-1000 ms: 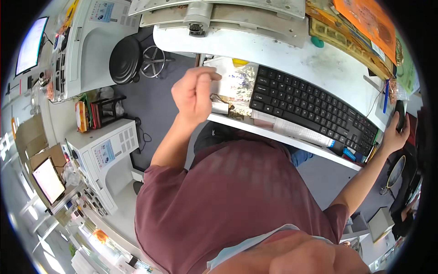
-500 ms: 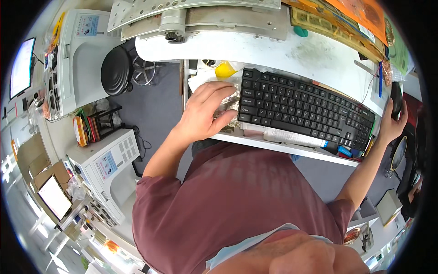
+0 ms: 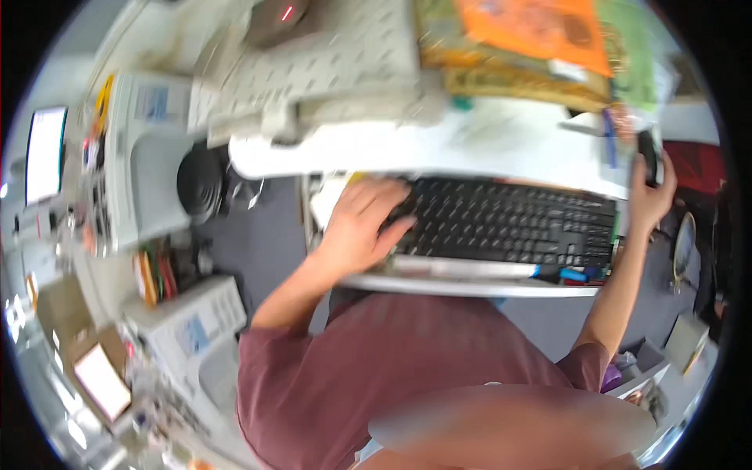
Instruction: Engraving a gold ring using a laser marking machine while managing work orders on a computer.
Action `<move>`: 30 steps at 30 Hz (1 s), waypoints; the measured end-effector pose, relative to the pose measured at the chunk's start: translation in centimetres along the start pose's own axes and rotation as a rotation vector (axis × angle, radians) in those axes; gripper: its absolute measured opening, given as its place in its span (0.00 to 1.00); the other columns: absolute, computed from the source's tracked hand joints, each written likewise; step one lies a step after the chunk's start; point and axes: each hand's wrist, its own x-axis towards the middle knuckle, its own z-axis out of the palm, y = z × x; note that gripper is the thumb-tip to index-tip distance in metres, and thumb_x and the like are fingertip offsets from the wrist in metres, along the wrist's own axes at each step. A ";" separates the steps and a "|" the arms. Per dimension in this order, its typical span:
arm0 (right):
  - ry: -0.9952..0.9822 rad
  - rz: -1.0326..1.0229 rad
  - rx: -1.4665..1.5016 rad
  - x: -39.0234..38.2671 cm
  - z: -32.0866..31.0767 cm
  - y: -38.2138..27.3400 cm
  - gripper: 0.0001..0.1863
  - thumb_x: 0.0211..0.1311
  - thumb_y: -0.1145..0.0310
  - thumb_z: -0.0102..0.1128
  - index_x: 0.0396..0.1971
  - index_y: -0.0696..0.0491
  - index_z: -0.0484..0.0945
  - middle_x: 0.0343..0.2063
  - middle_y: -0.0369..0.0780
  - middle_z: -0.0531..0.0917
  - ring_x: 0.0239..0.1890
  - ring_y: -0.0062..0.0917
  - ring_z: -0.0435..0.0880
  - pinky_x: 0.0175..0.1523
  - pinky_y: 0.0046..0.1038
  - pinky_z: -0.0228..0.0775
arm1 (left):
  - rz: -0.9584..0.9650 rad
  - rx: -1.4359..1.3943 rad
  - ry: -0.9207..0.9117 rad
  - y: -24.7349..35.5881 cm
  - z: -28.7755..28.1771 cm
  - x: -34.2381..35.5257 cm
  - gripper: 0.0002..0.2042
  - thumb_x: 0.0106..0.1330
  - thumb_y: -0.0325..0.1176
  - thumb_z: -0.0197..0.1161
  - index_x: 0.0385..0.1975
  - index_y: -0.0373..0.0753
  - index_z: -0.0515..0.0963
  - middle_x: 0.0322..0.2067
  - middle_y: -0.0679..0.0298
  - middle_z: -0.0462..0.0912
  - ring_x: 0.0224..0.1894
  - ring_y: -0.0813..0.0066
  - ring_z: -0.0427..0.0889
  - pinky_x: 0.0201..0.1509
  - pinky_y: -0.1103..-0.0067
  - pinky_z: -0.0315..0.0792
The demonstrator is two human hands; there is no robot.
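Tray (image 3: 470, 287): 12–1 o'clk from shirt (image 3: 423, 352); held kbd (image 3: 509, 227), prob. set low for easy reach.
L hand (image 3: 360, 227): 11 o'clk, thumb & fingers wide apart, nothing gripped; arched at kbd's L end, prob. for key access; contact unclear (blur).
R hand (image 3: 655, 192): 2 o'clk, closed round mouse (image 3: 647, 153), thumb & fingers either side, prob. for control.
Stand (image 3: 345, 110): 11–12 o'clk, behind desk's (image 3: 517, 149) front strip, prob. out of arms' way.

A bare strip of white worktop (image 3: 376, 150) is running beyond the black keyboard (image 3: 509, 223); a perforated metal plate (image 3: 352, 63) and yellow stack (image 3: 525, 88) are blocking its far side, a blue pen (image 3: 610, 139) its right.
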 end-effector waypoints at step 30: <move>-0.039 0.097 0.169 -2.0 0.3 -4.7 0.28 0.55 0.74 0.73 0.58 0.58 0.76 0.58 0.50 0.80 0.62 0.47 0.79 0.67 0.40 0.71 | -0.062 -0.087 0.070 -0.3 0.9 -2.1 0.14 0.59 0.25 0.70 0.45 0.32 0.83 0.45 0.49 0.88 0.48 0.49 0.86 0.57 0.63 0.78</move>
